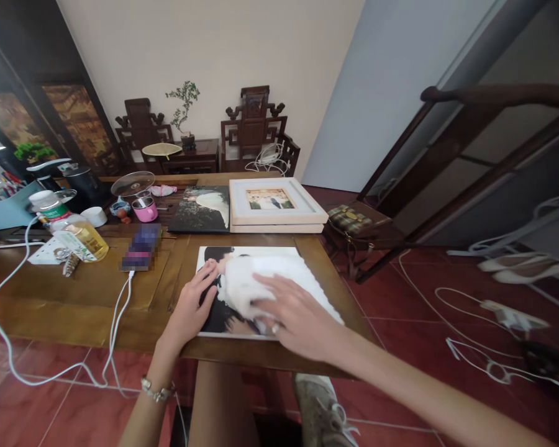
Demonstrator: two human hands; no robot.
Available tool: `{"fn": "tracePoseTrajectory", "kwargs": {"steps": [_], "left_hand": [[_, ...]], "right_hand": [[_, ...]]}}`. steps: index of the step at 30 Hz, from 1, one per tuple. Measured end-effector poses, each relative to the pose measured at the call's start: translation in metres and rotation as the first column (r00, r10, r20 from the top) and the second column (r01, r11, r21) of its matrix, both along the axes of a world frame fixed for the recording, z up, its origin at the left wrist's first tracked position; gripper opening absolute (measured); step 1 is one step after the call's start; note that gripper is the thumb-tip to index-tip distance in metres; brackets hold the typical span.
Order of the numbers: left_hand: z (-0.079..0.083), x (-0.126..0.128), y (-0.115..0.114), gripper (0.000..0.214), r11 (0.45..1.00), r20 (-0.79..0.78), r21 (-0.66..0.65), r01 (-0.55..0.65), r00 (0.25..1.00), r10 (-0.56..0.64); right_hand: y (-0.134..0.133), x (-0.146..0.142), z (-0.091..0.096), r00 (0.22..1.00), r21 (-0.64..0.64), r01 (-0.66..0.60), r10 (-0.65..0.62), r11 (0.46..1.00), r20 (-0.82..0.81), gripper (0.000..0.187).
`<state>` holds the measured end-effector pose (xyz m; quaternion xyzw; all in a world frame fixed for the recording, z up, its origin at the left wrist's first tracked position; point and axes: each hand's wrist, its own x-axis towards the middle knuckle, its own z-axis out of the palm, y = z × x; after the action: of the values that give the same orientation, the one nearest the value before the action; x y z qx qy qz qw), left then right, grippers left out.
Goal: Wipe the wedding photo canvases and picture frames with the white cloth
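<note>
A large unframed photo print (307, 279) lies flat at the near right corner of the wooden table (74, 298). My left hand (192, 307) rests on the print's left edge, fingers stretched out flat and holding nothing. My right hand (294, 313), with a ring on one finger, presses a white cloth (242, 288) onto the middle of the print, fingers spread over it. A second dark photo print (202, 208) and two stacked white picture frames (274, 205) lie just beyond on the table.
The left of the table holds a pink cup (145, 209), an oil bottle (72, 233), a phone (140, 247) on a white charging cable (116, 316), and a kettle (81, 180). Carved chairs (256, 130) stand at the wall. More cables (484, 310) trail on the red floor.
</note>
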<state>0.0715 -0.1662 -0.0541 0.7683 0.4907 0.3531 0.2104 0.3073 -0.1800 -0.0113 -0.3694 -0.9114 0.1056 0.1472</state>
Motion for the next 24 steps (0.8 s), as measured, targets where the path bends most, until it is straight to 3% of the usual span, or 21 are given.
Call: {"fn": "tracePoseTrajectory", "kwargs": {"steps": [3,7,10,13,18,24], "left_hand": [[-0.002,-0.001,0.001,0.04,1.0,-0.004,0.011,0.005,1.0,-0.005],[-0.003,-0.002,0.002,0.038,0.999,0.002,0.024,-0.026,1.0,0.026],[-0.005,-0.002,0.003,0.036,0.999,0.0,0.022,-0.046,0.999,0.046],[-0.006,-0.002,0.003,0.036,0.998,0.0,0.014,-0.06,0.998,0.06],[-0.003,-0.002,0.002,0.038,1.0,0.0,0.006,-0.029,1.0,0.029],[0.0,-0.001,0.002,0.038,1.0,0.003,0.01,-0.014,1.0,0.014]], "right_hand": [[0.038,-0.014,0.006,0.999,0.026,0.053,-0.053,0.998,0.006,0.029],[0.079,-0.048,0.017,0.999,-0.045,0.04,-0.041,0.998,-0.014,0.033],[0.094,-0.07,0.021,0.999,-0.064,-0.011,0.009,0.998,-0.032,0.033],[0.096,-0.074,0.021,0.999,-0.071,-0.032,0.029,0.997,-0.036,0.032],[0.081,-0.036,0.011,0.999,-0.071,0.02,-0.022,0.997,-0.029,0.032],[0.074,0.035,-0.017,0.958,-0.03,0.285,-0.286,0.958,-0.026,0.037]]}}
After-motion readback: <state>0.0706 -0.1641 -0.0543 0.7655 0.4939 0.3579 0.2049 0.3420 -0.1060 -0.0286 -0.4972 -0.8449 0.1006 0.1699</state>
